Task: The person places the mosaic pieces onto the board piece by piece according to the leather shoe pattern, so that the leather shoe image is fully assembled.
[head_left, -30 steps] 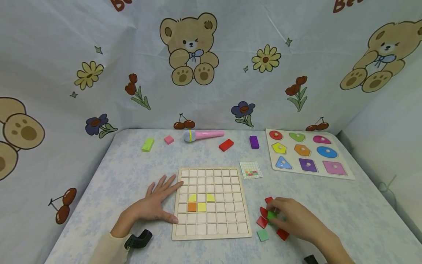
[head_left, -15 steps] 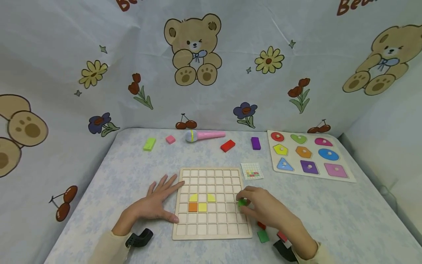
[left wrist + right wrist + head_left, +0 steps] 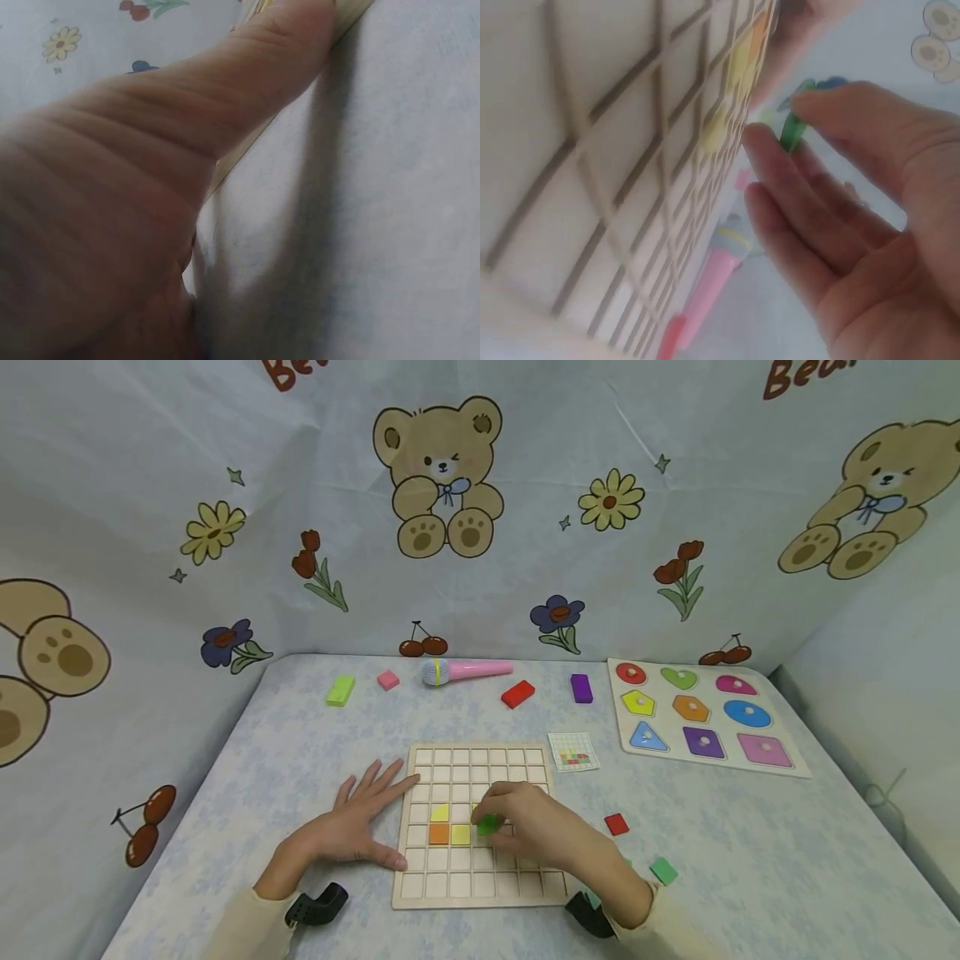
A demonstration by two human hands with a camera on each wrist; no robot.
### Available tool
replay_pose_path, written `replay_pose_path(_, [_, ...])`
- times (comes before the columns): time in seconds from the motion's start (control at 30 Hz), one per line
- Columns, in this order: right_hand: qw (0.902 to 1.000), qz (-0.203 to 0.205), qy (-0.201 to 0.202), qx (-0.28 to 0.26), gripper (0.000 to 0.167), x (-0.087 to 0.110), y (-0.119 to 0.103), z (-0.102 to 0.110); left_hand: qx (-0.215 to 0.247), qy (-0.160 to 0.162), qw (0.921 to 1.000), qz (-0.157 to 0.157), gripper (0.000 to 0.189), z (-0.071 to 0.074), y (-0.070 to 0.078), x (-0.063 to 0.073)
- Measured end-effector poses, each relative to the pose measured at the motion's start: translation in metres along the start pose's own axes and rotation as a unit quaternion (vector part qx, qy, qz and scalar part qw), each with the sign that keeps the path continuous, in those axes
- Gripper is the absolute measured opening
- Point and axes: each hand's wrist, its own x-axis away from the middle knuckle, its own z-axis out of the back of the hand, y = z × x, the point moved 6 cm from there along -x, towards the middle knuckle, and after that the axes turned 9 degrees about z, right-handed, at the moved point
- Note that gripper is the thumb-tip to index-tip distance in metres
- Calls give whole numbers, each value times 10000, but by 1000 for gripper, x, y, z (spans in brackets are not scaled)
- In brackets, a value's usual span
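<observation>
A wooden grid board (image 3: pixel 447 887) lies on the table in the head view. My left hand (image 3: pixel 348 833) rests with spread, straight fingers along its left edge; thumb and fingertips touch the frame. Over the middle of the grid, my right hand (image 3: pixel 543 828) pinches a green tile (image 3: pixel 488 824) between thumb and fingers. The right wrist view shows that green tile (image 3: pixel 793 131) held just off the board. An orange square tile (image 3: pixel 438 833) and a yellow square tile (image 3: pixel 461 834) sit side by side in cells. Above the orange one is another yellow tile (image 3: pixel 440 812). The right hand mostly hides a further yellow tile.
A small pattern card (image 3: pixel 573 752) lies by the board's upper right corner. Right of the board are a red tile (image 3: pixel 617 824) and a green square tile (image 3: pixel 664 871); my forearm covers others. Behind stand a toy microphone (image 3: pixel 468 671), several blocks and a shape puzzle (image 3: pixel 708 717).
My right hand has carried the green tile leftward from the loose tiles at the right to above the board's middle. The left hand stays on the board's edge.
</observation>
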Motion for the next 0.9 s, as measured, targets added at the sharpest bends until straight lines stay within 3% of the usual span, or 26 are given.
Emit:
replay_pose_path(0.2, [9992, 194, -218, 258, 20, -21, -21, -20, 1, -15, 10000, -75, 116, -2, 1, 3])
replay_pose_path(0.43, [9930, 462, -651, 875, 16, -32, -40, -39, 70, -4, 9998, -196, 115, -1, 3, 4])
replay_pose_path(0.6, [9880, 526, -854, 1174, 10, -35, -42, -46, 45, -19, 9999, -162, 115, 0, 4, 4])
replay_pose_path(0.9, [9858, 543, -843, 1345, 7, -38, -43, -50, 55, 5, 9998, -203, 115, 0, 4, 2])
